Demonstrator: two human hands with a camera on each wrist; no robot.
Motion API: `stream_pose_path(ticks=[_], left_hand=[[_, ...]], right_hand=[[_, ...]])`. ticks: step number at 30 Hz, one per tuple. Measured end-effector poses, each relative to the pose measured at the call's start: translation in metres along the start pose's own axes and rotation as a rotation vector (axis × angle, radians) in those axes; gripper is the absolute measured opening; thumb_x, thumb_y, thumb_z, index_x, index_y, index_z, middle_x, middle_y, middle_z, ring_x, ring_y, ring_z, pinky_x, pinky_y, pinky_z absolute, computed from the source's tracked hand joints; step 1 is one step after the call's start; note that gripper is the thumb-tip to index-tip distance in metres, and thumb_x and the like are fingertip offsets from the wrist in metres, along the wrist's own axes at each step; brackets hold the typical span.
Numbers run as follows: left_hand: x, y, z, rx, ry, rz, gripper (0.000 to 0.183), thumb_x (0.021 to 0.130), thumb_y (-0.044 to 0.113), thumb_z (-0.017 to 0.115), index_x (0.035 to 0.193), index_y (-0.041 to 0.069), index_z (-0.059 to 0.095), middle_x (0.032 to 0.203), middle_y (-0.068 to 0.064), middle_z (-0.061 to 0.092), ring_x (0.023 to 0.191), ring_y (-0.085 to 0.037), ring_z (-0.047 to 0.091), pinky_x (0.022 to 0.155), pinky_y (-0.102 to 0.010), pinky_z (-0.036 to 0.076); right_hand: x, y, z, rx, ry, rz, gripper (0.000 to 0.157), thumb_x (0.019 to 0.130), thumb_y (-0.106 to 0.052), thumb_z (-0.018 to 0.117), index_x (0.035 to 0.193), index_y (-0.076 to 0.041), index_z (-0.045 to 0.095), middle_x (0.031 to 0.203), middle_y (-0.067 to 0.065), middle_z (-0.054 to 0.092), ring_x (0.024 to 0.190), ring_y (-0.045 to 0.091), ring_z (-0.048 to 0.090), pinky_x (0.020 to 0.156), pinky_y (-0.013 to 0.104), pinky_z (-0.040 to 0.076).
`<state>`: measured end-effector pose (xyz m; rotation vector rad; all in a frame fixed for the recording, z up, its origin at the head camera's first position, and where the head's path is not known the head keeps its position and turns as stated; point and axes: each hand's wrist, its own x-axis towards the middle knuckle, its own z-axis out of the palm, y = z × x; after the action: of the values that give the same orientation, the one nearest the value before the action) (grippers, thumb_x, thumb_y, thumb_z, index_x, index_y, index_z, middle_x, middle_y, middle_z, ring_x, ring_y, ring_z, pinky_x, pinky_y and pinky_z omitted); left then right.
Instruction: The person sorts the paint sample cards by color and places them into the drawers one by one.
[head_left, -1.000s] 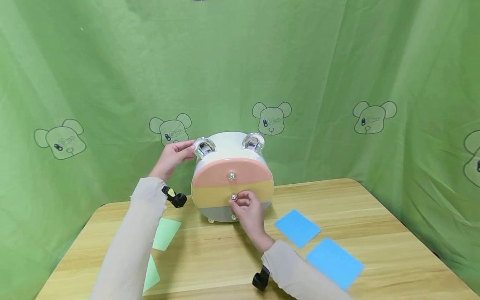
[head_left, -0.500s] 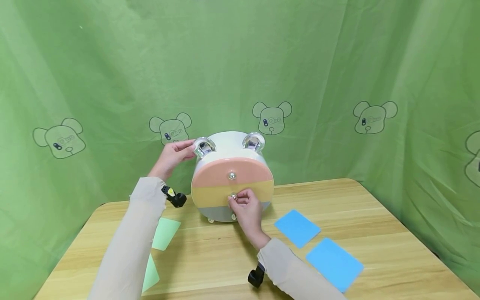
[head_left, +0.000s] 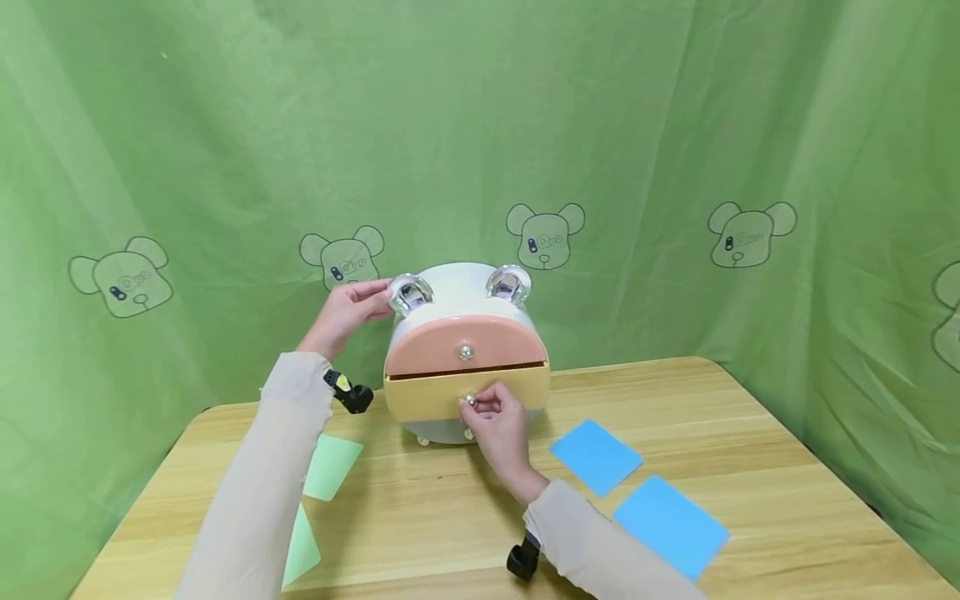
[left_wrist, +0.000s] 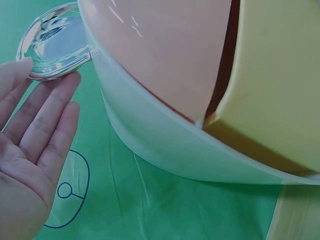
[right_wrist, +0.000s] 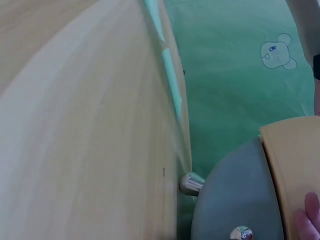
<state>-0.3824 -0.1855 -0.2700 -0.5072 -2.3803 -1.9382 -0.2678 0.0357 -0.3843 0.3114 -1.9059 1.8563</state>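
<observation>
A rounded white drawer box (head_left: 459,287) with two shiny ears stands at the back of the table. Its front has a pink drawer (head_left: 427,346), a yellow drawer (head_left: 420,398) and a grey drawer (head_left: 438,431), each with a silvery knob. My right hand (head_left: 501,429) pinches the knob (head_left: 470,401) of the yellow drawer, which sticks out a little, leaving a dark gap under the pink one. At the box's left, my left hand (head_left: 341,317) pinches the rim of the clear, mirror-like ear (left_wrist: 55,42) between thumb and fingers.
Two blue sheets (head_left: 596,457) lie on the wooden table (head_left: 420,533) at the right. Two green sheets (head_left: 332,467) lie at the left, partly behind the left sleeve. A green curtain (head_left: 450,125) with bear drawings hangs behind the box.
The yellow drawer has come forward from flush with the front, and a dark gap has appeared above it. My right hand moved slightly with the knob; my left hand stays on the ear.
</observation>
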Motion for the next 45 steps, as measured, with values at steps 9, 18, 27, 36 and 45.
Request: stream_pose_path(ticks=[9, 18, 27, 36, 45], left_hand=[[0.0, 0.0, 0.0, -0.001, 0.004, 0.004, 0.041, 0.093, 0.016, 0.06, 0.13, 0.002, 0.053, 0.118, -0.011, 0.065, 0.089, -0.011, 0.066, 0.095, -0.031, 0.05], [-0.001, -0.001, 0.0, 0.007, -0.004, -0.005, 0.041, 0.092, 0.018, 0.061, 0.129, 0.003, 0.054, 0.119, -0.01, 0.065, 0.091, -0.011, 0.066, 0.099, -0.035, 0.048], [-0.001, 0.0, 0.001, 0.005, -0.002, 0.0, 0.04, 0.092, 0.015, 0.061, 0.129, 0.002, 0.054, 0.12, -0.011, 0.064, 0.092, -0.01, 0.066, 0.097, -0.033, 0.049], [-0.002, 0.001, 0.001, 0.01, -0.002, 0.002, 0.04, 0.092, 0.015, 0.06, 0.129, 0.001, 0.054, 0.121, -0.012, 0.063, 0.091, -0.01, 0.066, 0.095, -0.03, 0.05], [-0.002, 0.002, 0.001, 0.011, 0.0, -0.004, 0.039, 0.093, 0.014, 0.059, 0.129, 0.0, 0.053, 0.124, -0.016, 0.061, 0.089, -0.01, 0.065, 0.095, -0.029, 0.05]], right_hand=[[-0.012, -0.005, -0.008, -0.051, -0.034, -0.029, 0.018, 0.074, 0.01, 0.072, 0.08, 0.011, 0.055, 0.079, 0.021, 0.066, 0.067, 0.019, 0.064, 0.059, 0.02, 0.058], [-0.027, -0.014, -0.014, -0.052, -0.056, -0.025, 0.018, 0.073, 0.011, 0.072, 0.079, 0.01, 0.056, 0.078, 0.02, 0.067, 0.065, 0.017, 0.064, 0.057, 0.022, 0.058], [-0.04, -0.018, -0.018, -0.067, -0.054, -0.031, 0.019, 0.07, 0.013, 0.073, 0.078, 0.009, 0.056, 0.076, 0.018, 0.067, 0.064, 0.01, 0.063, 0.057, 0.025, 0.059], [-0.048, -0.019, -0.02, -0.078, -0.06, -0.073, 0.019, 0.069, 0.014, 0.073, 0.077, 0.008, 0.056, 0.075, 0.019, 0.067, 0.063, 0.009, 0.063, 0.056, 0.024, 0.058], [-0.054, -0.021, -0.021, -0.091, -0.049, -0.117, 0.02, 0.068, 0.013, 0.074, 0.076, 0.007, 0.057, 0.073, 0.016, 0.068, 0.062, 0.008, 0.064, 0.055, 0.026, 0.059]])
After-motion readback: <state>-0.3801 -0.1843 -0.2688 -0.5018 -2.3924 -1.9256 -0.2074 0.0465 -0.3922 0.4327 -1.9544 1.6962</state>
